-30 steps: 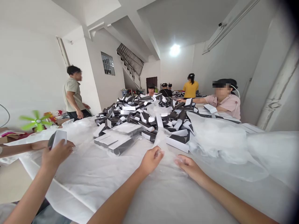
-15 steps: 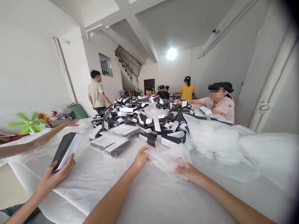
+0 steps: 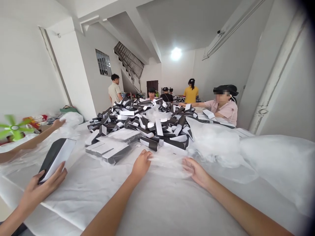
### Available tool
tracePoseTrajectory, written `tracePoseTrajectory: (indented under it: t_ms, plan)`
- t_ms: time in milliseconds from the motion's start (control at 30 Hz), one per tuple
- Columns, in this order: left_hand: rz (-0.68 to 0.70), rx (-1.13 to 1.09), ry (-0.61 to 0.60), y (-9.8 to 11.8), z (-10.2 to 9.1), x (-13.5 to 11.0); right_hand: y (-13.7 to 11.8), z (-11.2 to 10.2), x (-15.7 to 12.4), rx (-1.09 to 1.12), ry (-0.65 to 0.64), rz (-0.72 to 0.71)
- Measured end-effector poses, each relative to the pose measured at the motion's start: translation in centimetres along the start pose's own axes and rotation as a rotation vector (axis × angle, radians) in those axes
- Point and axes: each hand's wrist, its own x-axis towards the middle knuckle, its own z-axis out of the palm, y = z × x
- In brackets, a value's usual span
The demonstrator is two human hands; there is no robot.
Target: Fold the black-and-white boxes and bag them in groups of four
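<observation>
A thin clear plastic bag [image 3: 166, 165] stretches between my two hands above the white-covered table [image 3: 157, 200]. My left hand [image 3: 142, 164] is closed, pinching the bag's left end between thumb and fingers. At the other end, my right hand [image 3: 197, 170] grips the film, its fingertips partly veiled by the plastic. Just beyond my left hand lie bagged flat white-and-black packs [image 3: 109, 149]. A large heap of black-and-white folded paper boxes [image 3: 158, 127] rises behind the bag.
At the left, a co-worker's hand [image 3: 46, 180] holds a black-and-white box [image 3: 56, 159]; their other hand [image 3: 58, 124] is at bunched plastic. More clear bags [image 3: 216, 141] are piled at right. A person in pink [image 3: 226, 108] sits across the table. A green fan [image 3: 14, 127] stands far left.
My right hand has shifted up slightly and its fingers look less curled; the bag hangs flatter between my hands. The co-worker's far hand has lifted its plastic. My view has turned a little right.
</observation>
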Motion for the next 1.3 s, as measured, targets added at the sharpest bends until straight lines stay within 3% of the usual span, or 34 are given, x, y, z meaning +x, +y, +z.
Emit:
tracePoseTrajectory:
  t_ms: [67, 133, 233, 333, 400, 500, 600, 700, 833, 933, 1100, 1300]
  plan:
    - [-0.078, -0.190, 0.065, -0.2, 0.2, 0.5, -0.1, 0.4, -0.6, -0.120, -0.119, 0.045]
    - [-0.143, -0.284, 0.055, -0.2, 0.4, 0.6, -0.1, 1.0, -0.9, -0.212, -0.193, 0.040]
    - [-0.190, -0.324, -0.040, 0.2, 0.3, 0.0, 0.3, 1.5, -0.7, -0.154, -0.071, 0.051]
    - [-0.082, -0.192, -0.218, 0.6, 0.1, -0.9, 0.6, 1.2, 0.0, 0.040, 0.022, 0.063]
    - [-0.015, -0.077, -0.255, 0.6, 0.2, -1.0, 0.5, 0.6, 0.3, 0.148, 0.008, 0.043]
    - [-0.038, -0.065, -0.133, 0.2, 0.7, -0.5, 0.0, 0.1, 0.2, 0.166, -0.030, 0.079]
    - [-0.095, -0.159, -0.023, -0.3, 1.0, 0.3, -0.5, 0.2, -0.3, -0.004, -0.141, 0.129]
    - [-0.178, -0.281, -0.019, -0.2, 0.9, 0.5, -0.6, 0.7, -0.5, -0.167, -0.230, 0.109]
    - [-0.220, -0.405, -0.171, 1.0, 0.4, -0.2, 0.2, 0.9, -0.1, 0.029, -0.040, 0.117]
    - [-0.161, -0.318, -0.317, 1.4, 0.3, -0.7, 0.4, 0.8, 0.5, 0.166, 0.048, 0.109]
    - [-0.226, -0.193, -0.120, 0.3, 1.0, -0.1, -0.4, 0.7, 0.3, 0.243, 0.011, 0.092]
    - [-0.387, -0.263, -0.046, -0.9, 0.8, 0.8, 0.1, 1.5, -0.1, 0.172, 0.107, 0.091]
